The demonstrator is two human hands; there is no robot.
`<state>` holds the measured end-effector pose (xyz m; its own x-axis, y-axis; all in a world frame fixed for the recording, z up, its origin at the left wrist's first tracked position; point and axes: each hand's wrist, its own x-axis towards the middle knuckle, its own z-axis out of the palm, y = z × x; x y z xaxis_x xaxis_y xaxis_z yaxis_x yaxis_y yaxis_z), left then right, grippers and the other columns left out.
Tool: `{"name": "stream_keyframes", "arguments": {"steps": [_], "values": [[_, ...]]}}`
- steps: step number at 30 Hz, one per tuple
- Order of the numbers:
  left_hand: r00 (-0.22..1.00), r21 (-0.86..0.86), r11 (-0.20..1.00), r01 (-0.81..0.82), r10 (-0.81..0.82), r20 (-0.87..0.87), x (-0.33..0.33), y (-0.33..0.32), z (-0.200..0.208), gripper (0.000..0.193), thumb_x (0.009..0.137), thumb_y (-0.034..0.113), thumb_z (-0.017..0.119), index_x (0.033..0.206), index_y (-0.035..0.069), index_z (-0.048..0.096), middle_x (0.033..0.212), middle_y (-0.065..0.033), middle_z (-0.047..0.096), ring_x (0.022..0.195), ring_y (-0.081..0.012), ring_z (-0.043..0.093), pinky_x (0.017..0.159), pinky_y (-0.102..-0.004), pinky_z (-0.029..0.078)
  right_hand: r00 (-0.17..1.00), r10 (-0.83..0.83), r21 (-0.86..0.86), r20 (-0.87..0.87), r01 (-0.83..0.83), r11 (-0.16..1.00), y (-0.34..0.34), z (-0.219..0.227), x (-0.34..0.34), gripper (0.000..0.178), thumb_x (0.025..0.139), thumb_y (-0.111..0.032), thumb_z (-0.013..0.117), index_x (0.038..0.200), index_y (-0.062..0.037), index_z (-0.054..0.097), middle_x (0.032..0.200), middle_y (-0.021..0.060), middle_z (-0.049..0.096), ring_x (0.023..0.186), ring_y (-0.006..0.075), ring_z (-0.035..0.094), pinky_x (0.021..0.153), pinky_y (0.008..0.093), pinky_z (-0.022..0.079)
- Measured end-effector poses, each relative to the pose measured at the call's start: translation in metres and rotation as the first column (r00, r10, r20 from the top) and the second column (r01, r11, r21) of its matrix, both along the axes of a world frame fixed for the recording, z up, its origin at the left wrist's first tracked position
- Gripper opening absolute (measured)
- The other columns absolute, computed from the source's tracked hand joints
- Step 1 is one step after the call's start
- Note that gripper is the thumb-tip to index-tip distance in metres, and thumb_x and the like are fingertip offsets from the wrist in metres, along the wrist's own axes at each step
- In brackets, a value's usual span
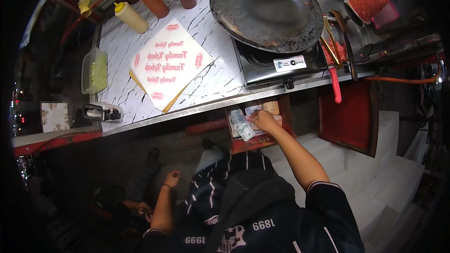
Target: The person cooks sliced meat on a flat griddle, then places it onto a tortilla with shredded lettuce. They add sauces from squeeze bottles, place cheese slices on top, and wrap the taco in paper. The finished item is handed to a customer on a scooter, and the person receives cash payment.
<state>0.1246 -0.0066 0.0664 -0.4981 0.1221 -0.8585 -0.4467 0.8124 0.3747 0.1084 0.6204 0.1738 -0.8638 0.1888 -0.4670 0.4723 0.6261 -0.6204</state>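
Observation:
An open red drawer (249, 145) under the counter holds several banknotes (242, 126), sorted in bluish, pinkish and brownish piles. My right hand (264, 121) reaches into it, fingertips pinched together on a banknote among the piles. Down beside my body, away from the counter, hangs my left hand (173, 178), its fingers curled in and nothing visible in them. A dark bracelet circles that wrist.
Above the drawer stands a gas stove (281, 68) bearing a large black pan (267, 11). A red-handled knife (335, 86) juts past the counter edge. Wrapping paper (168, 65), sauce bottles (152, 1) and a tub (95, 71) lie leftward. Another person's hands (144, 208) show lower left.

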Motion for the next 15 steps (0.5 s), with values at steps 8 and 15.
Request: {"name": "stream_keyframes", "arguments": {"steps": [8, 15], "values": [[0.975, -0.113, 0.976, 0.185, -0.197, -0.107, -0.017, 0.024, 0.031, 0.031, 0.097, 0.02, 0.062, 0.122, 0.003, 0.07, 0.122, -0.0184, 0.073, 0.116, -0.0299, 0.07, 0.099, -0.0373, 0.053, 0.986, 0.106, 0.253, 0.13, -0.136, 0.958, -0.018, -0.027, -0.026, 0.032, 0.089, -0.032, 0.067, 0.101, -0.0036, 0.077, 0.112, 0.0241, 0.073, 0.109, 0.0413, 0.069, 0.095, 0.048, 0.056], [0.98, -0.009, 0.993, 0.116, -0.116, -0.161, -0.04, 0.045, 0.055, 0.032, 0.094, 0.015, 0.066, 0.123, 0.003, 0.068, 0.117, -0.0161, 0.075, 0.113, -0.0294, 0.071, 0.097, -0.0378, 0.054, 0.991, -0.016, 0.259, 0.136, -0.02, 0.966, -0.005, 0.004, -0.008, 0.026, 0.087, -0.028, 0.069, 0.097, -0.0049, 0.078, 0.101, 0.0232, 0.075, 0.097, 0.0427, 0.072, 0.09, 0.0501, 0.057]]}}
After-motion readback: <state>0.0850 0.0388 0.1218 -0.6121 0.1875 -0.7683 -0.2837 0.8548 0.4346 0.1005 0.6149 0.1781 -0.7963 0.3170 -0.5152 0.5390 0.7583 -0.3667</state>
